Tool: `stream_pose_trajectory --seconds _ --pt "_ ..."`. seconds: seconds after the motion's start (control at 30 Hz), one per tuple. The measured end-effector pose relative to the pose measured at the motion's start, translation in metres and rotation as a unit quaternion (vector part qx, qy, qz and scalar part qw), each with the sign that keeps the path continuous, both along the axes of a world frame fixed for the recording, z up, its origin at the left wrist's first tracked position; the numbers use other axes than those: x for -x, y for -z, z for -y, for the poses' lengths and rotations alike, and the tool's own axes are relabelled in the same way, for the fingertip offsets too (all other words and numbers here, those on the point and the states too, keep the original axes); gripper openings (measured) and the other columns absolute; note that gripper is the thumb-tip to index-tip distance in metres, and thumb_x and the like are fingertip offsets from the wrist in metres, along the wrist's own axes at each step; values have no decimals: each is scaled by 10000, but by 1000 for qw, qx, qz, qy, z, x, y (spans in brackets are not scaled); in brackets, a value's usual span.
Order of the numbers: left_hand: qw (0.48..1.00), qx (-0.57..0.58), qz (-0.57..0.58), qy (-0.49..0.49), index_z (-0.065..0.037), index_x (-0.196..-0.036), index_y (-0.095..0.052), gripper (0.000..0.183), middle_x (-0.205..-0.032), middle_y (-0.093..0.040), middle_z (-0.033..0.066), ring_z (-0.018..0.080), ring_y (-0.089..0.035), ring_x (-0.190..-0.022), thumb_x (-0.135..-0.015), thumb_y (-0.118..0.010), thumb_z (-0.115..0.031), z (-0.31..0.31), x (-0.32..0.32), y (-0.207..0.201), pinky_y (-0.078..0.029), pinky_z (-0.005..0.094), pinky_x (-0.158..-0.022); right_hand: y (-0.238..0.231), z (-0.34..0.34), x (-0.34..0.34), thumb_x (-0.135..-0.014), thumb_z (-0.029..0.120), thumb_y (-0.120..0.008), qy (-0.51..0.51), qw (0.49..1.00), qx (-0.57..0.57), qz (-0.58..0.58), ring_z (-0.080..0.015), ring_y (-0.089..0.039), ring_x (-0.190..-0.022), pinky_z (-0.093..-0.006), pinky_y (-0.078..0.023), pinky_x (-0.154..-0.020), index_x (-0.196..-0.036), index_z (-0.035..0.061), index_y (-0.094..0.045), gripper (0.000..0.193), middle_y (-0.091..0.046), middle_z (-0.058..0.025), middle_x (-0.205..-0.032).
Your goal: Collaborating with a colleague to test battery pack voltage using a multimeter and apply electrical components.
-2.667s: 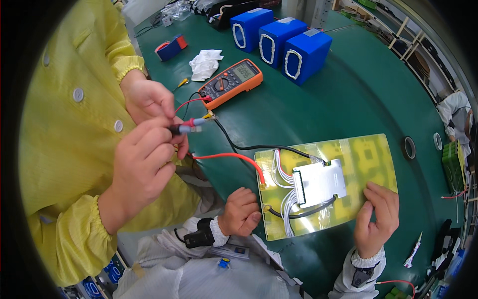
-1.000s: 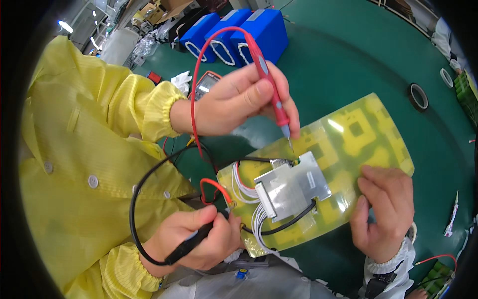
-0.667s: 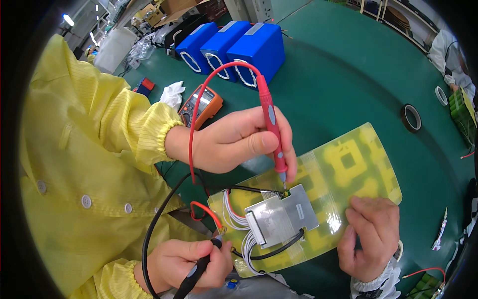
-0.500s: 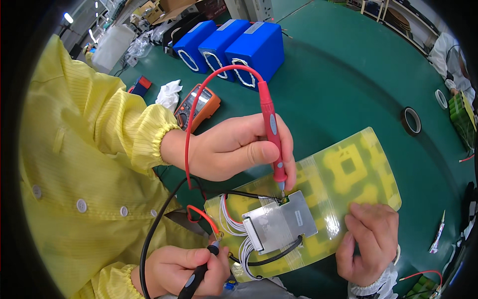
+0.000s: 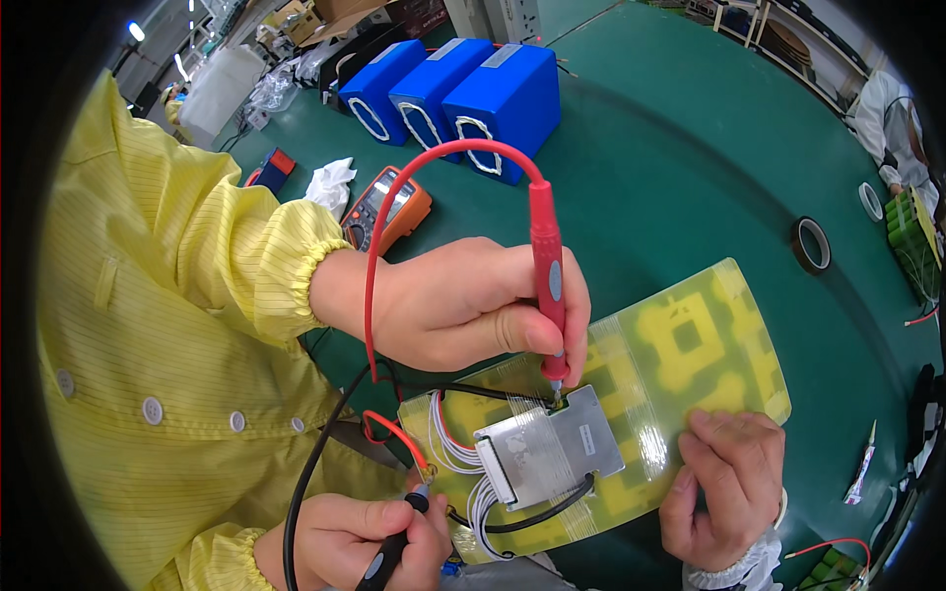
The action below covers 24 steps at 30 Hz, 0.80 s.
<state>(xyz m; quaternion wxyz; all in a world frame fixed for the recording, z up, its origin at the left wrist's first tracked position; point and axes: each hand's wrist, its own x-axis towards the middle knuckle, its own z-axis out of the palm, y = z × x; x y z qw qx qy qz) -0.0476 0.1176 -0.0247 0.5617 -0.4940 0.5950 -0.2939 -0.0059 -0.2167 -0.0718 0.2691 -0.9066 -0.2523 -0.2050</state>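
Head view, right hand: my right hand (image 5: pixel 727 485) lay with bent fingers on the lower right corner of the yellow pack (image 5: pixel 690 345); its thumb was hidden, so I could not tell whether it gripped or only pressed.
Left hand: out of my sight.
Yellow pack: flat on the green surface (image 5: pixel 670 167), close before me, with a silver board (image 5: pixel 552 448) taped on it and white wires at its left.
Co-worker's upper hand (image 5: pixel 463 310): closed on a red probe (image 5: pixel 547 276), tip at the board's top edge.
Co-worker's lower hand (image 5: pixel 345 537): closed on a black probe (image 5: pixel 384 561), tip at the pack's left edge.
Farther out: an orange multimeter (image 5: pixel 389 212), three blue battery packs (image 5: pixel 498 98), a tape roll (image 5: pixel 811 244).
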Motion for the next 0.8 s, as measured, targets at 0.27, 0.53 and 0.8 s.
stream_pose_trajectory --seconds 0.27,0.53,0.8 --pt "998 15 -51 -42 13 -988 -579 244 -984 -596 85 157 -596 -896 -960 -688 -204 7 1 -8 -496 228 -863 1 -2 0 -695 8 -615 -2 1000 -1 4 -374 -637 -899 -505 -518 -839 -944 -49 -688 266 -685 -197 -1041" --pt "993 83 -68 -46 12 -1006 -550 226 -1013 -624 111 199 -623 -928 -990 -658 -186 1 0 9 -510 268 -865 6 -4 -1 -692 -4 -613 -5 1000 1 -6 -375 -638 -901 -502 -518 -846 -955 -57 -685 278 -686 -208 -1036" --pt "994 80 -61 -50 26 -1025 -549 207 -1035 -564 86 170 -578 -937 -973 -674 -131 8 -5 0 -489 257 -870 0 -1 -1 -683 -12 -616 -6 1000 0 3 -388 -642 -925 -504 -517 -856 -960 -56 -685 289 -689 -210 -1045"
